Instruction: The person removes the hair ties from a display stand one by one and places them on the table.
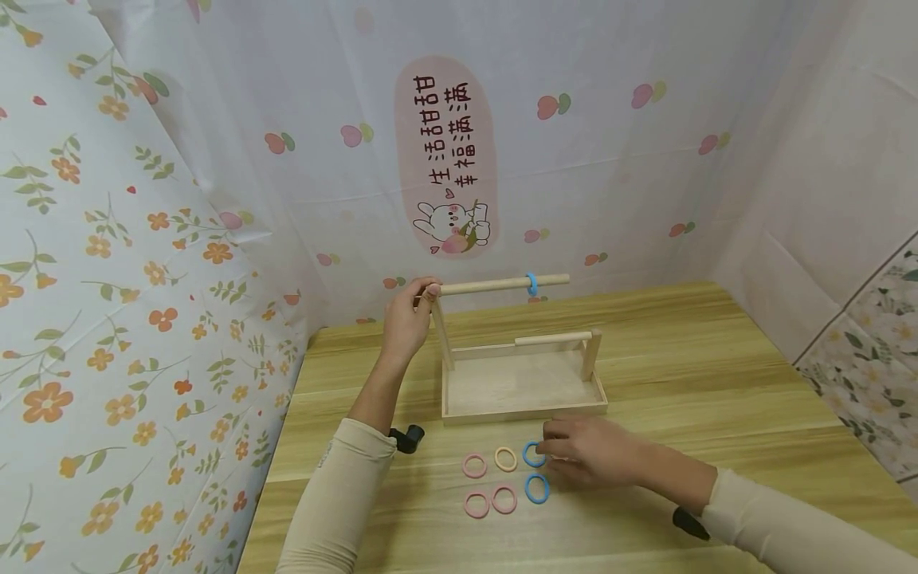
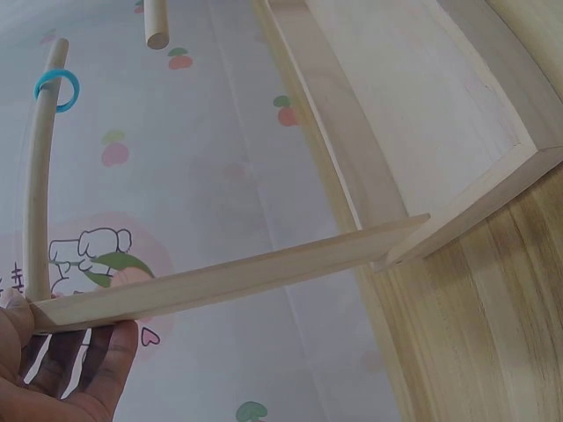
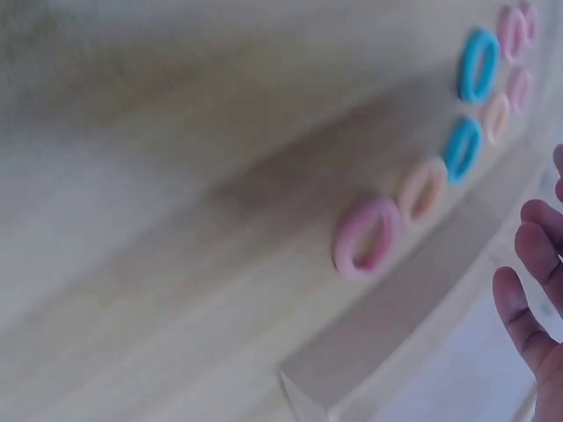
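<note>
A wooden tray stand (image 1: 523, 414) bears a tall post with a long upper rod (image 1: 488, 285) and a short post with a lower rod (image 1: 552, 339). One blue ring (image 1: 532, 284) hangs round the upper rod. My left hand (image 1: 406, 323) grips the top of the tall post, thumb at the rod's end. Over the table, my right hand (image 1: 591, 450) hovers beside a blue ring (image 1: 525, 454), its fingers loosely bent and holding nothing in the right wrist view. A pink ring (image 3: 368, 237) and a peach ring (image 3: 422, 189), hidden by that hand in the head view, lie near the tray.
Another blue ring (image 1: 527, 489), a yellowish ring (image 1: 505, 449) and several pink rings, one of them a pink ring (image 1: 474, 456), lie flat on the wood-grain table (image 1: 688, 351) before the tray. Printed cloth (image 1: 617, 183) hangs behind the table and at its sides.
</note>
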{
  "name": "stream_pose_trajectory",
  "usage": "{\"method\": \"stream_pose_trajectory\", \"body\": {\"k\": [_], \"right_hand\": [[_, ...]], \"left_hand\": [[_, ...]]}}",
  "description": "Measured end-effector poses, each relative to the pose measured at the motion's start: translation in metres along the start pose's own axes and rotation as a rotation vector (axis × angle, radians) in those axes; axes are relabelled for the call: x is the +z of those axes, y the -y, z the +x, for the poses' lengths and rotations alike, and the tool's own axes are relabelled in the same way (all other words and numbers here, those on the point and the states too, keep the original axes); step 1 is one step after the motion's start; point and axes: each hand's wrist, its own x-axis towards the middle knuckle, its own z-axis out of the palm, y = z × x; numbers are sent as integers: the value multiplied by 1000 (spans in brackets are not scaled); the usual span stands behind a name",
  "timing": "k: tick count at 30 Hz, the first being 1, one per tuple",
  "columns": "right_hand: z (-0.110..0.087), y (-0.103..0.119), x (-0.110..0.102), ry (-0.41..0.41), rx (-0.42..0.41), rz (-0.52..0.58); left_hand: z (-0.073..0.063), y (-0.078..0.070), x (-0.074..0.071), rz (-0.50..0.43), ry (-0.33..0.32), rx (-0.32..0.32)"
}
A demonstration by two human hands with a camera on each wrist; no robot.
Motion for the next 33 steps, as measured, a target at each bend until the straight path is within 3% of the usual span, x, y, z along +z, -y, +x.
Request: {"method": "stream_pose_trajectory", "body": {"k": [13, 20, 33], "right_hand": [[15, -48, -41, -248, -1, -45], [24, -70, -72, -299, 97, -102], [45, -100, -106, -345, 149, -146]], "left_hand": [[0, -1, 0, -3, 4, -14], [0, -1, 0, -6, -12, -6], [-1, -1, 0, 5, -8, -12]]}}
